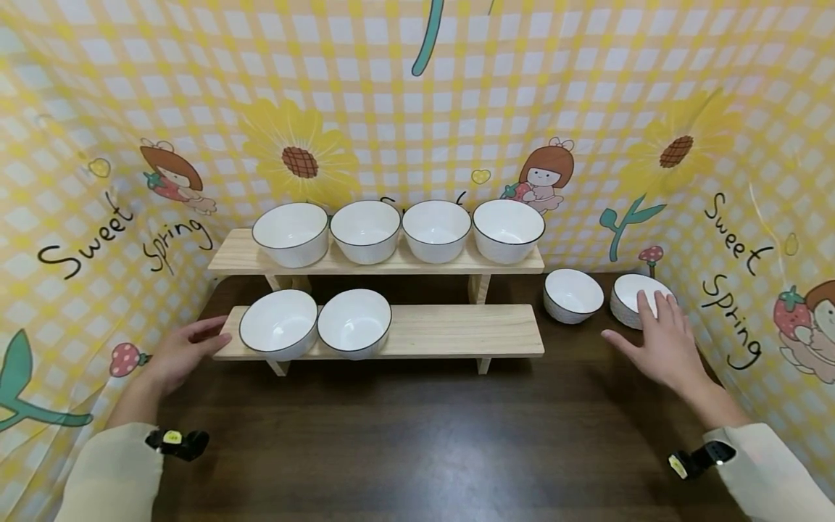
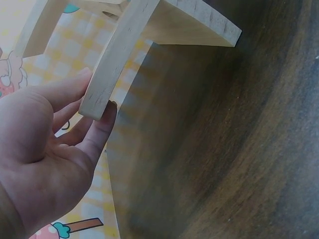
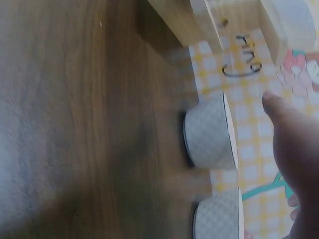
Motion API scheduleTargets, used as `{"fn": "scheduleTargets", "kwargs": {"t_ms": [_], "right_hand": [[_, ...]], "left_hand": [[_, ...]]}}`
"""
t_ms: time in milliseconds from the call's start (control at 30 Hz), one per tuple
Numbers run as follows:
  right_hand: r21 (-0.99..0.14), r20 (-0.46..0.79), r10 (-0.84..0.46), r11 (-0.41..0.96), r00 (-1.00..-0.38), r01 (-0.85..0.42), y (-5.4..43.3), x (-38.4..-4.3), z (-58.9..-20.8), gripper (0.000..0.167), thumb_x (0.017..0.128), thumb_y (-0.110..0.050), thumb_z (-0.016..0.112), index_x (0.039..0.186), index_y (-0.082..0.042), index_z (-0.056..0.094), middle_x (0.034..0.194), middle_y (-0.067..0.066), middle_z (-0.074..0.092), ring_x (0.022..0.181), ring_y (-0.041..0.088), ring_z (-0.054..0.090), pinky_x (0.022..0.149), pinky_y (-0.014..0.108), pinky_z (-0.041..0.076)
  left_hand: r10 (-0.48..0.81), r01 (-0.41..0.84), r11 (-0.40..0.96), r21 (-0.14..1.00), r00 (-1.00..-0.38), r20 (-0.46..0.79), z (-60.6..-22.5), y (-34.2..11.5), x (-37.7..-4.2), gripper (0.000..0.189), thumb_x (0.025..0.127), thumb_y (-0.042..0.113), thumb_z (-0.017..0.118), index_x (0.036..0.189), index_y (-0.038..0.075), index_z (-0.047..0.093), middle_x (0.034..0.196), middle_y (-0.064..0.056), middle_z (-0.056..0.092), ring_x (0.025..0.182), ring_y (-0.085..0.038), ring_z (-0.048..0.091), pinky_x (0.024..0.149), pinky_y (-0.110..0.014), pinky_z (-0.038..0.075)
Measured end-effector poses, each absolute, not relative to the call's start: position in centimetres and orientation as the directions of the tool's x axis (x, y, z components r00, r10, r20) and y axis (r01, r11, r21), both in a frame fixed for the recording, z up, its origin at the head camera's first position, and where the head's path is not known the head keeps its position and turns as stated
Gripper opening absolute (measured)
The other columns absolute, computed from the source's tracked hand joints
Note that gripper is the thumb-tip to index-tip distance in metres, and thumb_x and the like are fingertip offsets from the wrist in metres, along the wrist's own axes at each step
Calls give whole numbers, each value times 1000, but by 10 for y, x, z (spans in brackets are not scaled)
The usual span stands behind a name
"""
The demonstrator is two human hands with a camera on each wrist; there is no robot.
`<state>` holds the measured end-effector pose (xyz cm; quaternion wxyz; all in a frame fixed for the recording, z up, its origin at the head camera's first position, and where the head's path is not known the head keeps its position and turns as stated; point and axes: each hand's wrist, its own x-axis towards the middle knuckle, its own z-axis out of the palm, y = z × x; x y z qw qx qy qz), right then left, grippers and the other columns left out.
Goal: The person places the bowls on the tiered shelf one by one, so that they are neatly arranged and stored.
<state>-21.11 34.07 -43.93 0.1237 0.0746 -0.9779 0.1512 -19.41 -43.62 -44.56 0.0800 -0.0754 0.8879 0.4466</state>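
Observation:
My left hand (image 1: 177, 358) pinches the left end of the lower board of a two-tier wooden shelf (image 1: 466, 330), the thumb on one face of the board (image 2: 117, 62) and fingertips on the other in the left wrist view. Two white bowls with dark rims, a left one (image 1: 279, 322) and one beside it (image 1: 354, 322), stand on that board. My right hand (image 1: 667, 348), fingers spread, reaches over a white textured bowl (image 1: 624, 308) at the far right and overlaps its rim. Another textured bowl (image 1: 572, 296) stands between it and the shelf.
Several white bowls stand in a row on the upper board (image 1: 231, 254). Yellow checked cloth (image 1: 404, 109) encloses the back and both sides. The dark wooden table (image 1: 404, 442) extends in front of the shelf.

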Motion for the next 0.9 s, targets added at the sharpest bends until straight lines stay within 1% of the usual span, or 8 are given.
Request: {"fn": "scheduleTargets", "kwargs": {"t_ms": [67, 267, 367, 567, 667, 800, 900], "right_hand": [[-297, 264, -79, 942, -961, -159, 347, -215, -443, 102, 95, -60, 62, 154, 13, 23, 151, 46, 20, 144, 60, 10, 106, 78, 17], [-341, 294, -17, 932, -956, -122, 364, -231, -453, 102, 95, -59, 62, 153, 15, 22, 148, 49, 21, 140, 64, 15, 108, 76, 15], [-354, 299, 16, 930, -954, -95, 370, -239, -458, 104, 94, -60, 62, 153, 15, 21, 147, 49, 22, 138, 65, 18, 107, 75, 17], [-415, 271, 104, 910, -957, -19, 376, -254, -463, 108, 92, -60, 64, 154, 13, 18, 148, 46, 21, 141, 60, 15, 108, 74, 19], [-445, 248, 142, 895, -958, 17, 378, -261, -465, 110, 90, -61, 65, 155, 13, 15, 149, 47, 18, 141, 60, 14, 110, 72, 18], [-476, 200, 176, 877, -964, 61, 379, -270, -469, 117, 89, -62, 65, 156, 14, 7, 152, 47, 10, 143, 61, 8, 112, 71, 15], [-498, 173, 202, 862, -964, 91, 380, -276, -471, 119, 89, -61, 67, 156, 14, 4, 154, 46, 6, 143, 60, 6, 112, 71, 15]], "left_hand": [[-64, -200, 588, 784, -977, -202, -447, -436, -195, 79, 102, 47, 58, 157, -4, 31, 154, -35, 34, 132, -42, 39, 79, -13, 44], [-52, -189, 590, 785, -979, -196, -447, -436, -195, 78, 103, 45, 58, 156, -5, 30, 153, -36, 34, 130, -41, 40, 77, -12, 44], [-48, -186, 596, 781, -979, -197, -446, -437, -195, 78, 103, 45, 58, 156, -5, 31, 153, -36, 34, 130, -42, 40, 76, -12, 44], [-44, -183, 597, 781, -980, -195, -446, -438, -194, 78, 103, 45, 58, 157, -5, 31, 153, -36, 34, 130, -43, 40, 76, -10, 44], [-46, -183, 597, 781, -980, -195, -447, -439, -194, 78, 103, 45, 58, 157, -5, 31, 153, -36, 34, 130, -42, 40, 76, -11, 44], [-47, -180, 602, 778, -980, -191, -448, -439, -194, 77, 103, 45, 57, 156, -4, 31, 153, -36, 35, 131, -42, 40, 77, -11, 43], [-42, -176, 609, 773, -981, -189, -449, -440, -195, 77, 103, 45, 57, 156, -4, 32, 153, -36, 35, 131, -43, 40, 78, -12, 43]]}}
